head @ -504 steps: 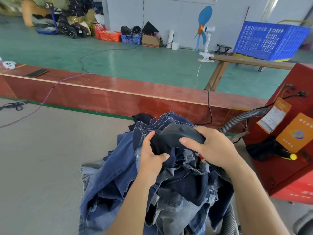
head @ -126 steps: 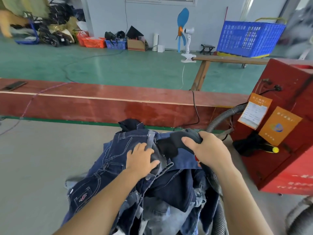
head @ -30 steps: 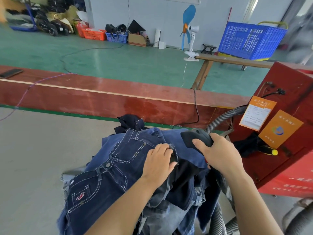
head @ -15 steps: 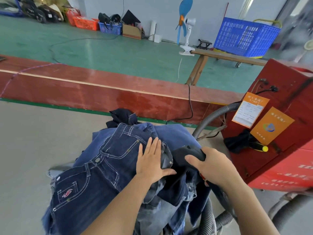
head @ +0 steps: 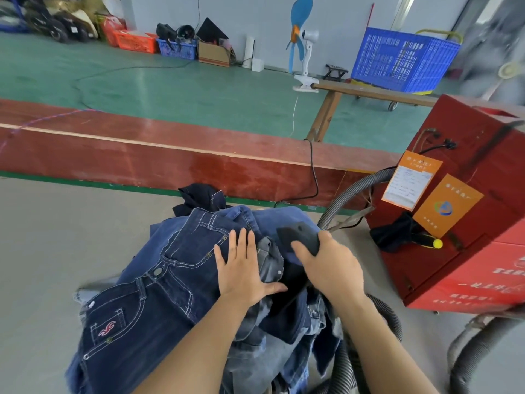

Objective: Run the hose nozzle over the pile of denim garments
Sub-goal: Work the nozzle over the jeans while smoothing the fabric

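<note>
Pile of denim garments (head: 159, 294): heaped on a grey work surface (head: 51, 251), dark jeans uppermost, just beside a red machine (head: 460, 223). Left hand (head: 244, 268): lay flat on the pile, fingers straight and spread, pressing the jeans. Right hand (head: 332, 265): curled round the black hose nozzle (head: 298, 234), whose tip projected beyond the fingers onto the blue denim at the pile's far side; grey ribbed hose (head: 352, 191) ran to the machine.

bare grey table (head: 56, 251) left of denim pile (head: 159, 294), red machine (head: 460, 223) close right
</note>
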A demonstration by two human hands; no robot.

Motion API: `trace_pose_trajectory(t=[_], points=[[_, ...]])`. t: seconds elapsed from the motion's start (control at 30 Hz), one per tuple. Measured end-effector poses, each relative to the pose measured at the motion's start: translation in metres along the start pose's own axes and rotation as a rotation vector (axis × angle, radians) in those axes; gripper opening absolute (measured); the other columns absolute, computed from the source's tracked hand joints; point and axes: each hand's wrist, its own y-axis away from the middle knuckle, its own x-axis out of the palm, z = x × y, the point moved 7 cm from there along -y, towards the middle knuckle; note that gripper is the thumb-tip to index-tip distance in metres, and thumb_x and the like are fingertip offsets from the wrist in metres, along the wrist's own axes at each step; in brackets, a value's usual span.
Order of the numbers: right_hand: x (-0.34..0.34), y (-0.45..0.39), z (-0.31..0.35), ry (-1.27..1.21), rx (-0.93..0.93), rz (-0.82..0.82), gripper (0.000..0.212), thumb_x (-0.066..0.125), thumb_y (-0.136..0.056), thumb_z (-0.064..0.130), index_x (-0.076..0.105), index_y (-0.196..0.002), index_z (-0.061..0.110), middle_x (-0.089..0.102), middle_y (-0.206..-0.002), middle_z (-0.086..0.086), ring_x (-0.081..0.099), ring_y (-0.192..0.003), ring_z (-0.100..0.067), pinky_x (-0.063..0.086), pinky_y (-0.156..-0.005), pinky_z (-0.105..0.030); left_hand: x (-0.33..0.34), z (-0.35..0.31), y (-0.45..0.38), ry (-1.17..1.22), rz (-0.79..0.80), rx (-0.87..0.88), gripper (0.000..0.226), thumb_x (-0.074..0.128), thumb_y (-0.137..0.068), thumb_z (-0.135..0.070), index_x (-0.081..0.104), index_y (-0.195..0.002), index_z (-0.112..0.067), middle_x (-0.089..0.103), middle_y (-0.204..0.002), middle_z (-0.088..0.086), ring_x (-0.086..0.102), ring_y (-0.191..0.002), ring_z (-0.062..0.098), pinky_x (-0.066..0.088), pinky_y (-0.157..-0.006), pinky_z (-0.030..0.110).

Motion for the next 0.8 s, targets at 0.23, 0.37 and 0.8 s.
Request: trace_pose_trajectory(t=[0.23,0.37,0.8], points=[[-0.003,0.021,-0.013,0.008,-0.011,0.095,0.039,0.051,-0.088,0.059,0.04,-0.083,0.021,0.056,-0.071,0.004,0.053,-0.064,-0.015,0.035,-0.05,-0.029,0.002,0.002,-0.004,-0.003,0.03,-0.001,0.142,0.034,-0.052,-0.099,-0.019,-0.151,-0.012,-0.022,-0.16,0.002,-0.027,-0.144,0.024,-0.014,-0.112,0.058],[0.016,0.027,-0.004,0.111,-0.08,0.129,0.038,0.048,-0.092,0.056,0.035,-0.082,0.022,0.046,-0.065,0.008,0.043,-0.055,-0.009,0.031,-0.046,-0.027,0.002,0.001,-0.004,-0.017,0.034,-0.001,0.141,0.028,-0.051,-0.1,-0.017,-0.151,-0.013,-0.021,-0.16,0.002,-0.026,-0.145,0.024,-0.012,-0.113,0.058],[-0.013,0.008,-0.016,-0.196,-0.023,0.029,0.038,0.053,-0.089,0.055,0.047,-0.089,0.018,0.061,-0.076,0.001,0.06,-0.074,-0.022,0.043,-0.059,-0.034,-0.001,0.004,-0.003,0.056,0.031,0.005,0.147,0.041,-0.049,-0.099,-0.014,-0.152,-0.01,-0.017,-0.161,0.002,-0.022,-0.146,0.022,-0.01,-0.115,0.054]])
